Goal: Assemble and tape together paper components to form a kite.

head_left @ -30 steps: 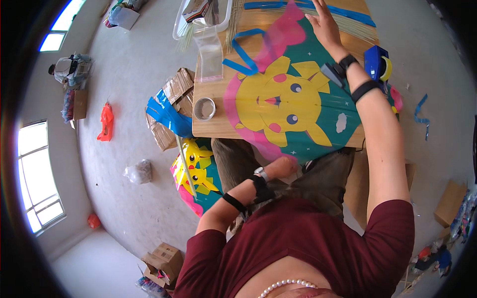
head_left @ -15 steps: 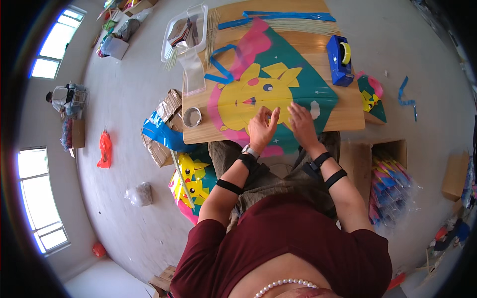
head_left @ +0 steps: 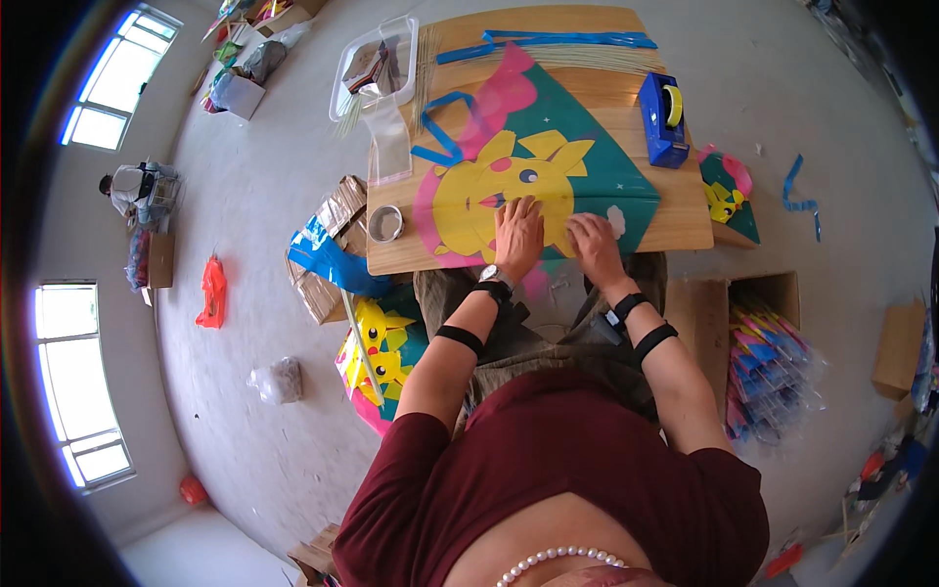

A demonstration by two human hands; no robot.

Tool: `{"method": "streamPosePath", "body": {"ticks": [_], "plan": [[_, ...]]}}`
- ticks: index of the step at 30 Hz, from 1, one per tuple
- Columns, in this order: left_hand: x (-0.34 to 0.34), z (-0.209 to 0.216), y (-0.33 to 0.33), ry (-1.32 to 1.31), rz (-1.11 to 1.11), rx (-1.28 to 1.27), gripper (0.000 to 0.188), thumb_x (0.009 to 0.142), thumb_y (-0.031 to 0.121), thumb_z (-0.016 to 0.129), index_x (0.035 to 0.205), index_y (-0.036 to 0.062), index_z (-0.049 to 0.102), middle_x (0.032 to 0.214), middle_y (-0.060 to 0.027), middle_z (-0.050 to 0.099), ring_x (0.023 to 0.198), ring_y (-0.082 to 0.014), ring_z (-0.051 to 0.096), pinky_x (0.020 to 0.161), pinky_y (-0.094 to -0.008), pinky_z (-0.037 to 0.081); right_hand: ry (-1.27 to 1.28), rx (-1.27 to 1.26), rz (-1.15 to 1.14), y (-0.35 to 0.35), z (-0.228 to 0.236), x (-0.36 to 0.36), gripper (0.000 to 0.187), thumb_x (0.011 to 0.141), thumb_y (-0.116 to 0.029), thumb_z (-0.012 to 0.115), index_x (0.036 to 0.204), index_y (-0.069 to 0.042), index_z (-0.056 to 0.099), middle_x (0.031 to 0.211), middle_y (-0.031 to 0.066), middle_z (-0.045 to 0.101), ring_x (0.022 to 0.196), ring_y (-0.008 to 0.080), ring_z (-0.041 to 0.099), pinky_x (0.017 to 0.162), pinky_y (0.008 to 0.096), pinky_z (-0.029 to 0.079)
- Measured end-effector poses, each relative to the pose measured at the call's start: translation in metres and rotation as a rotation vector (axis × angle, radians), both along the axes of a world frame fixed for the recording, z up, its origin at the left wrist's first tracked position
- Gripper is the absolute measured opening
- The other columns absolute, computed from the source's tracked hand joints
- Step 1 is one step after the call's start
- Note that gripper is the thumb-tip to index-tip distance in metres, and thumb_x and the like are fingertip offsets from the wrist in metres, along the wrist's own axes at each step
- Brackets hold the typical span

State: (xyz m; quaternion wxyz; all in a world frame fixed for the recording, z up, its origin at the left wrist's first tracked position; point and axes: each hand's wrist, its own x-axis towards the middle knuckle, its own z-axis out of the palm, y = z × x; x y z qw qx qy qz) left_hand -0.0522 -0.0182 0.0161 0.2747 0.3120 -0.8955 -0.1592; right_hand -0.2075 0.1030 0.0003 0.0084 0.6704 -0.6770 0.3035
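A diamond-shaped kite sheet [head_left: 616,186], green and pink with a large yellow cartoon figure, lies across the wooden table. Its lower part hangs over the near edge toward my lap. My left hand [head_left: 518,238] lies flat on the yellow figure, fingers stretched forward along a crosswise crease. Just right of it, my right hand [head_left: 595,245] rests on the sheet with fingers slightly bent and apart, near the border of yellow and green. Neither hand shows anything lifted; the undersides of the fingers are hidden. A blue ribbon [head_left: 445,152] lies partly against the sheet's left side.
A blue tape dispenser [head_left: 665,132] stands at the table's right, a tape roll [head_left: 385,224] at the left edge. Thin sticks [head_left: 587,56] and a plastic tub [head_left: 342,83] lie at the far side. An open carton [head_left: 699,323] of packed kites is at my right.
My left hand has flattened onto the sheet, with its fingers turned forward. My right hand has lowered slightly, fingers now resting on the sheet. The near part of the sheet has shifted.
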Motion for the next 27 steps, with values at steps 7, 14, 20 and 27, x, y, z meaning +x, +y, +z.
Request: {"method": "streamPosePath", "body": {"ticks": [7, 14, 20, 27], "plan": [[-0.014, -0.006, -0.016, 0.017, -0.056, 0.015, 0.021, 0.086, 0.008, 0.062, 0.106, 0.0046, 0.067, 0.108, -0.0098, 0.06, 0.11, -0.0313, 0.055, 0.091, -0.0438, 0.043, 0.047, 0.035, -0.261, -0.037, 0.003, -0.02, 0.018, 0.09, -0.014, 0.068, 0.108, -0.009, 0.064, 0.107, 0.0073, 0.061, 0.108, 0.0288, 0.058, 0.093, 0.0441, 0.046], [-0.02, -0.017, -0.021, 0.011, 0.008, 0.046, 0.02, 0.086, 0.009, 0.062, 0.105, 0.0075, 0.069, 0.106, -0.0095, 0.06, 0.109, -0.0314, 0.055, 0.089, -0.0428, 0.043, 0.125, -0.003, -0.33, -0.035, -0.003, -0.016, 0.025, 0.088, -0.016, 0.071, 0.112, -0.01, 0.066, 0.113, 0.0051, 0.062, 0.114, 0.0266, 0.057, 0.101, 0.0443, 0.043], [-0.017, -0.011, -0.022, -0.001, 0.037, 0.006, 0.021, 0.084, 0.012, 0.067, 0.105, 0.0103, 0.069, 0.105, -0.0069, 0.06, 0.108, -0.0296, 0.055, 0.09, -0.0432, 0.041, 0.184, 0.017, -0.363, -0.028, -0.005, -0.016, 0.03, 0.09, -0.018, 0.071, 0.119, -0.012, 0.067, 0.12, 0.0027, 0.062, 0.119, 0.0242, 0.055, 0.108, 0.047, 0.036], [-0.008, -0.014, -0.02, 0.021, 0.013, -0.06, 0.028, 0.083, 0.015, 0.071, 0.111, 0.0123, 0.068, 0.108, -0.0063, 0.061, 0.113, -0.0292, 0.054, 0.096, -0.0445, 0.039, 0.195, 0.063, -0.397, -0.019, -0.011, -0.013, 0.035, 0.094, -0.021, 0.068, 0.128, -0.016, 0.066, 0.131, 0.0017, 0.061, 0.128, 0.024, 0.052, 0.116, 0.0518, 0.029]]}}
